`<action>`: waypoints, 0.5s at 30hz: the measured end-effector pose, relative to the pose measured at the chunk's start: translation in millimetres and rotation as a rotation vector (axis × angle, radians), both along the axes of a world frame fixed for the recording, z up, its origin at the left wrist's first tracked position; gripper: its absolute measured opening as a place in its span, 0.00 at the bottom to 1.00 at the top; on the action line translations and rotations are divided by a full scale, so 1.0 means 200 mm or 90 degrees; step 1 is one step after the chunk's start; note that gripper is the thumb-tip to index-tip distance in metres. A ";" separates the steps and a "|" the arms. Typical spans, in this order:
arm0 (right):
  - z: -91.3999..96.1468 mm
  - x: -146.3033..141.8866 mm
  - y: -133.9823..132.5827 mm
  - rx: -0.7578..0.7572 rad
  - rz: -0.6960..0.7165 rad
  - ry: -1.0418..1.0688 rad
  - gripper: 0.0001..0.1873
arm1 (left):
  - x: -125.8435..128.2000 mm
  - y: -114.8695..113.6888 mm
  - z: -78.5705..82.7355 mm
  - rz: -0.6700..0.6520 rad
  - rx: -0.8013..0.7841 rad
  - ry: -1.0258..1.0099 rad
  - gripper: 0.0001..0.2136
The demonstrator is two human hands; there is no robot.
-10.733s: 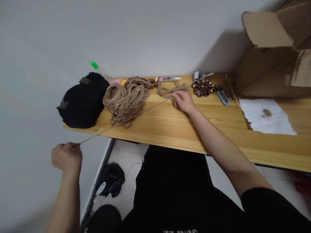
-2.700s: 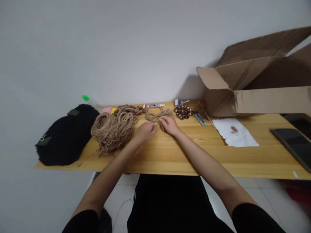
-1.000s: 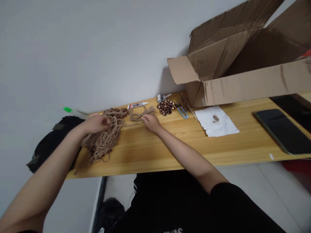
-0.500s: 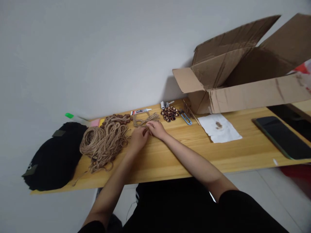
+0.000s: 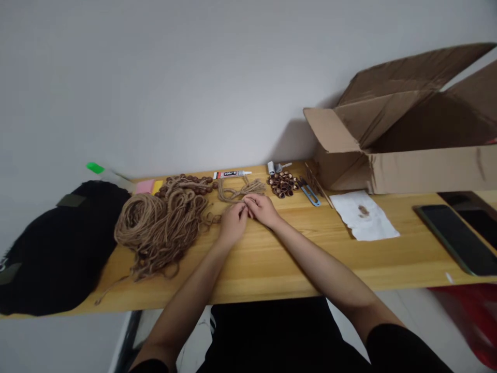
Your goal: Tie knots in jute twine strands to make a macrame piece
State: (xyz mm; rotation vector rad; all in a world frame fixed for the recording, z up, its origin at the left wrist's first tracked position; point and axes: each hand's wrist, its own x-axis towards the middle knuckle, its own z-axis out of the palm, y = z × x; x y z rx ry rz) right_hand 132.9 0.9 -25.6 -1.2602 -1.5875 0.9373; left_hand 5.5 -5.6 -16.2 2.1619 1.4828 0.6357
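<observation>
My left hand (image 5: 233, 224) and my right hand (image 5: 262, 210) meet over the middle of the wooden table, fingertips pinched together on a bit of twine, mostly hidden by the fingers. Just left of them lies a large tangled heap of brown twine (image 5: 166, 228), with a coil at its left side and loops reaching toward my left hand. A small bundle of cut twine (image 5: 236, 191) rests right behind the fingers. Beyond my right hand is a pile of small brown rings (image 5: 281, 184), beside blue-handled thread snips (image 5: 309, 191).
A glue tube (image 5: 232, 174) and brown beads (image 5: 190, 182) lie along the wall. An open cardboard box (image 5: 427, 171) stands at the back right, near a stained white tissue (image 5: 367, 220) and a phone (image 5: 458, 238). A black cloth item (image 5: 62, 254) covers the left end.
The camera view has shifted, so the table things appear displaced. My hands stay pinched together at the same spot beside the twine bundle.
</observation>
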 end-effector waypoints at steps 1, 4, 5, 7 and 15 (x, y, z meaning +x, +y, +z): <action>-0.01 0.00 0.00 -0.002 0.002 0.000 0.14 | 0.00 0.00 0.00 -0.006 -0.003 -0.007 0.10; -0.02 0.00 0.01 -0.004 0.009 -0.012 0.14 | -0.02 -0.01 0.00 -0.020 -0.006 -0.019 0.12; -0.03 0.00 0.01 -0.005 0.009 -0.017 0.14 | -0.02 -0.01 0.00 -0.025 -0.008 -0.024 0.12; -0.03 0.00 0.00 -0.006 0.009 -0.029 0.14 | -0.03 -0.01 0.00 -0.037 -0.013 -0.034 0.13; -0.03 0.00 -0.01 0.037 -0.032 -0.084 0.14 | -0.07 0.01 -0.03 -0.063 -0.032 -0.078 0.12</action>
